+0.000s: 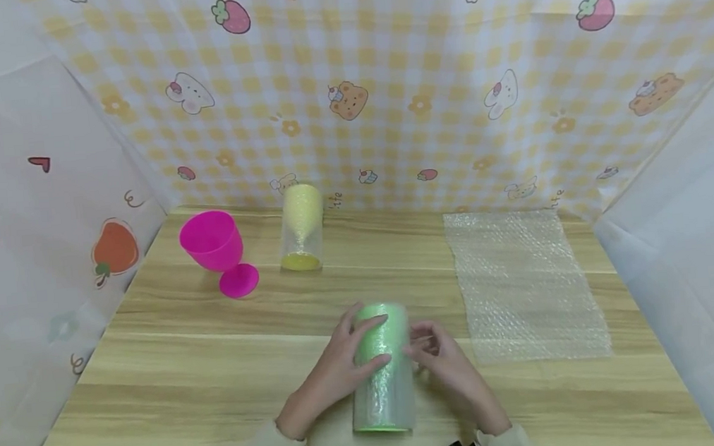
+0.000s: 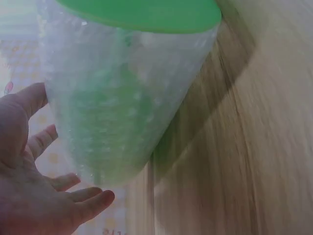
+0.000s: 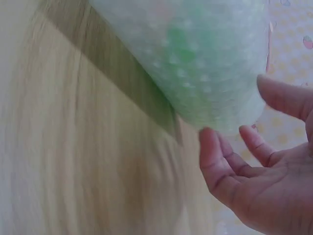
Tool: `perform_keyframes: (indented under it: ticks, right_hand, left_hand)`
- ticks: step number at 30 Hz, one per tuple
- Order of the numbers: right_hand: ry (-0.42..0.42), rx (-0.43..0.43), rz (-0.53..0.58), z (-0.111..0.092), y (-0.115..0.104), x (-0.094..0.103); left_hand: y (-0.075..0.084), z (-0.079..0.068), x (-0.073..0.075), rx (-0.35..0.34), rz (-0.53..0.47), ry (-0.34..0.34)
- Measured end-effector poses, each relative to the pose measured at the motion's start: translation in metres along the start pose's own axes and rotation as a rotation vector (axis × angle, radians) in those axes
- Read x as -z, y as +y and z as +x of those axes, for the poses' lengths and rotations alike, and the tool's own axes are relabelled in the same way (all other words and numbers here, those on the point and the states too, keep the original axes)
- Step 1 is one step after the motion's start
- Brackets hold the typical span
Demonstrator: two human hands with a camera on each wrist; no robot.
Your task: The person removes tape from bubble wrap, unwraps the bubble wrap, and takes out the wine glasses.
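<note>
A green goblet (image 1: 384, 334) is rolled in clear bubble wrap (image 1: 382, 408) at the near middle of the table. Its green foot (image 2: 146, 14) shows at one end in the left wrist view. My left hand (image 1: 337, 363) holds the roll from the left, thumb and fingers spread around its side. On the roll's other side, my right hand (image 1: 442, 357) has loosely bent fingers, with the fingertips (image 3: 210, 139) close by the bubble wrap. Whether they touch it I cannot tell. Nothing shows gripped in that hand.
A pink goblet (image 1: 212, 243) stands unwrapped at the back left. Beside it is a yellow goblet (image 1: 302, 217) in a bubble wrap roll. A flat bubble wrap sheet (image 1: 525, 286) lies on the right of the wooden table (image 1: 188, 401). Patterned cloth (image 1: 419, 54) hangs behind.
</note>
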State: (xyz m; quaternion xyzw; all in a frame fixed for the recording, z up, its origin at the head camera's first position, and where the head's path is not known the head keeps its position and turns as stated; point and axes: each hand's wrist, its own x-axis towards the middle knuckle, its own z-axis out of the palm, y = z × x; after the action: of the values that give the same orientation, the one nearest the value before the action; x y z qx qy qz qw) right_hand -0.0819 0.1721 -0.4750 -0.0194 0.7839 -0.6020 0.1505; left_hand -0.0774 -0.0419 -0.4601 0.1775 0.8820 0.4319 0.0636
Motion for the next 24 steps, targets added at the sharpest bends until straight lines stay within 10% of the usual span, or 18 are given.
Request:
perform_keyframes:
  ticks: [5,14,24]
  right_hand:
    - [0.159,0.128,-0.156,-0.011,-0.018,-0.004]
    - [0.183,0.474,-0.486,-0.008,-0.022,-0.017]
    - [0.232,0.665,-0.638,0.001,-0.022,-0.018]
  left_hand:
    - [0.004,0.009,-0.008,-0.027,0.092,-0.014]
    - [0.008,0.016,-0.014,-0.108,0.259,-0.014]
    - [0.010,0.018,0.001,-0.072,0.185,-0.122]
